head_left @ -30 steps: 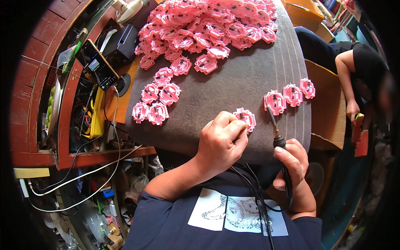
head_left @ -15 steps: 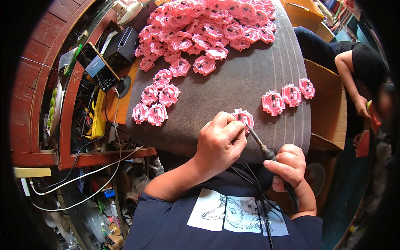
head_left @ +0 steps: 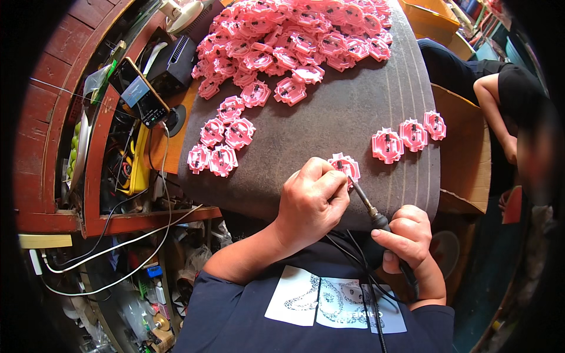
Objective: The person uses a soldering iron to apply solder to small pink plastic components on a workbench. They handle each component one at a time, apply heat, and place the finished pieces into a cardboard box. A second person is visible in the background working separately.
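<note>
In my right hand [head_left: 407, 236] is a soldering iron [head_left: 380, 222], fingers wrapped round its black handle. Its metal tip reaches up and left to a pink plastic part [head_left: 343, 164] with a dark component inside, on the table's near edge. My left hand [head_left: 312, 199] is closed in a pinch right beside that part; whatever its fingertips grip is hidden. Three similar pink pieces [head_left: 387, 146] form a slanting row to the right. A small group of pink pieces [head_left: 223, 160] lies to the left, below a large heap of them [head_left: 294, 35] at the far side.
A dark mat [head_left: 306, 132] covers the work table. On the left are a phone on a stand [head_left: 139, 94], a black box [head_left: 170, 62], and white cables [head_left: 165, 232]. At right, a cardboard box [head_left: 465, 141] stands near another person's arm [head_left: 493, 109].
My hands and the pink part stay almost in place; the soldering iron's handle has shifted slightly. At right, the other person's hand has moved, and the red piece it held is no longer distinct.
</note>
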